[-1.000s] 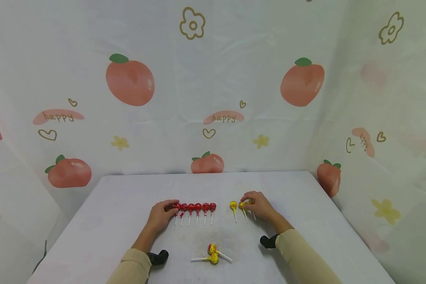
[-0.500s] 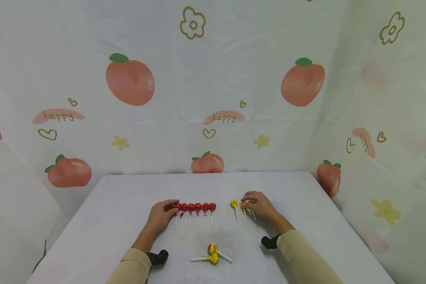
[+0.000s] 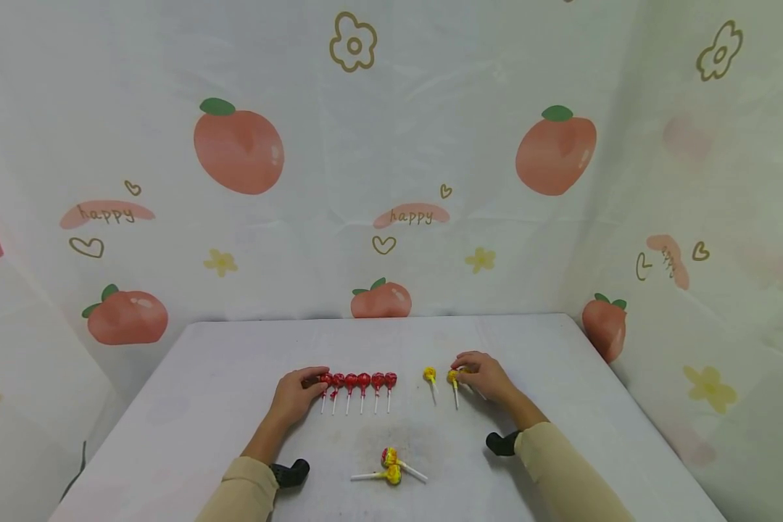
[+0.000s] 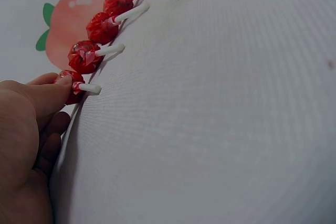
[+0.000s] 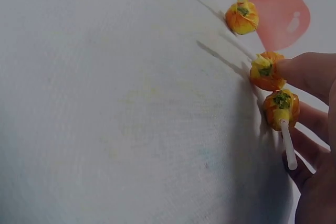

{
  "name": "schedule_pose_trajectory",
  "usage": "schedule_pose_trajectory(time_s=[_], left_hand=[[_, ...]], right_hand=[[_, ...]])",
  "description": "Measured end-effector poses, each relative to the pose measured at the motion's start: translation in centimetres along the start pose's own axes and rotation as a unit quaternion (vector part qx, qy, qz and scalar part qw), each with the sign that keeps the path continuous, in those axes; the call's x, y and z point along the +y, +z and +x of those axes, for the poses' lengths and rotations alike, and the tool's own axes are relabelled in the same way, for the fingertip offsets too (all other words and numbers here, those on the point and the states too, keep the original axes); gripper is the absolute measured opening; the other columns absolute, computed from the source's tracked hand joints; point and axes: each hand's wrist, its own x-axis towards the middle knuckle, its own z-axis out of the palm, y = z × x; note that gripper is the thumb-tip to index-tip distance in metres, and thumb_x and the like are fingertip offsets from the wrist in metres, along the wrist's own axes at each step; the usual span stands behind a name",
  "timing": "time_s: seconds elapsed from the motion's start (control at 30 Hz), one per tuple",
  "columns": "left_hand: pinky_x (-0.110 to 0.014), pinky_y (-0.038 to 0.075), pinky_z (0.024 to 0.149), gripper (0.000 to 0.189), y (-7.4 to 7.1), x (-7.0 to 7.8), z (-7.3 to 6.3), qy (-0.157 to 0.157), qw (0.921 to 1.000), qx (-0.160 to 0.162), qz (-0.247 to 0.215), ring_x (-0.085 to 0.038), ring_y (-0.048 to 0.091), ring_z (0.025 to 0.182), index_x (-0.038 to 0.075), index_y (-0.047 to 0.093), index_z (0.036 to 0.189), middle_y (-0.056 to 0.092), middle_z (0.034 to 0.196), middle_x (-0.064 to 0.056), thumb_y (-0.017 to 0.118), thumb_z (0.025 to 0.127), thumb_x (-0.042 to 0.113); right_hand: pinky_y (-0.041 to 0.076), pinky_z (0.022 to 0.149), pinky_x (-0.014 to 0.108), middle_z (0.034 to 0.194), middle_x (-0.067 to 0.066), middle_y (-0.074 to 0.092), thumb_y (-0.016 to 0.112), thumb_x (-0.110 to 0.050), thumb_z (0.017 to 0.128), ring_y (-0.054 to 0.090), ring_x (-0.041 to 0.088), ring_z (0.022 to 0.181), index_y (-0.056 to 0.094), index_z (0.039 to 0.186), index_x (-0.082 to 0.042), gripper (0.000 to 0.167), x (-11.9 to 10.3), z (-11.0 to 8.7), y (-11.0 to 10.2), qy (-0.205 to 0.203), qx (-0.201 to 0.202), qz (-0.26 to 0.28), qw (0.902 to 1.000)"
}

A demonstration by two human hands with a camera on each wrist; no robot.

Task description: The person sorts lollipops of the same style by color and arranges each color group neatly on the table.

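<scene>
Several red-wrapped lollipops (image 3: 364,381) lie side by side in a row, white sticks toward me. At the row's left end my left hand (image 3: 293,396) pinches the outermost red lollipop (image 4: 73,85), its thumb on the wrapper. To the right, my right hand (image 3: 486,377) pinches the head of a yellow lollipop (image 3: 453,377) between thumb and forefinger. Another yellow lollipop (image 5: 282,109) lies against the other fingers of that hand, mostly covered in the head view. Apart from these, left of the hand, is a third yellow lollipop (image 3: 430,375).
Nearer to me, two more yellow lollipops (image 3: 392,475) lie crossed on the white tabletop (image 3: 339,500). A fruit-patterned curtain (image 3: 391,145) stands behind the table and along both sides. Each wrist wears a black device (image 3: 291,473).
My right hand has slid a little to the right, taking the pinched yellow lollipop and the one beside it along. The left yellow lollipop shifted slightly. My left hand stays put.
</scene>
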Motion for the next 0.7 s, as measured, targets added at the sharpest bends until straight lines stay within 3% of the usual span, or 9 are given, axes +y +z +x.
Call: schedule_pose_trajectory(time_s=[0.33, 0.53, 0.7], left_hand=[[-0.050, 0.044, 0.096, 0.031, -0.05, 0.05, -0.02, -0.001, 1.0000, 0.000, 0.000, -0.030, 0.059, 0.109, 0.009, 0.069, 0.121, 0.067, 0.115, -0.010, 0.069, 0.090, 0.009], [-0.049, 0.044, 0.097, 0.031, 0.00, -0.11, -0.01, 0.000, 1.0000, -0.003, -0.003, -0.029, 0.059, 0.110, 0.010, 0.069, 0.121, 0.067, 0.116, -0.009, 0.069, 0.090, 0.010], [-0.049, 0.044, 0.097, 0.031, -0.01, -0.06, -0.05, 0.005, 1.0000, -0.003, -0.002, -0.029, 0.059, 0.109, 0.010, 0.069, 0.121, 0.067, 0.116, -0.009, 0.069, 0.090, 0.010]], right_hand=[[0.044, 0.093, 0.052, 0.123, 0.009, 0.062, 0.069, -0.008, 0.085, 0.058, 0.031, 0.111, 0.073, 0.103, -0.013, 0.019, -0.09, -0.20, -0.40, 0.018, 0.006, 0.028, 0.9994], [0.040, 0.098, 0.056, 0.124, 0.009, 0.062, 0.065, -0.017, 0.091, 0.053, 0.034, 0.118, 0.072, 0.106, -0.014, 0.017, -0.58, -0.23, -0.35, 0.038, 0.005, 0.024, 0.9990], [0.037, 0.100, 0.057, 0.121, 0.010, 0.064, 0.066, -0.019, 0.092, 0.052, 0.036, 0.121, 0.072, 0.105, -0.011, 0.017, -0.72, 0.11, -0.20, 0.012, 0.008, 0.010, 0.9998]])
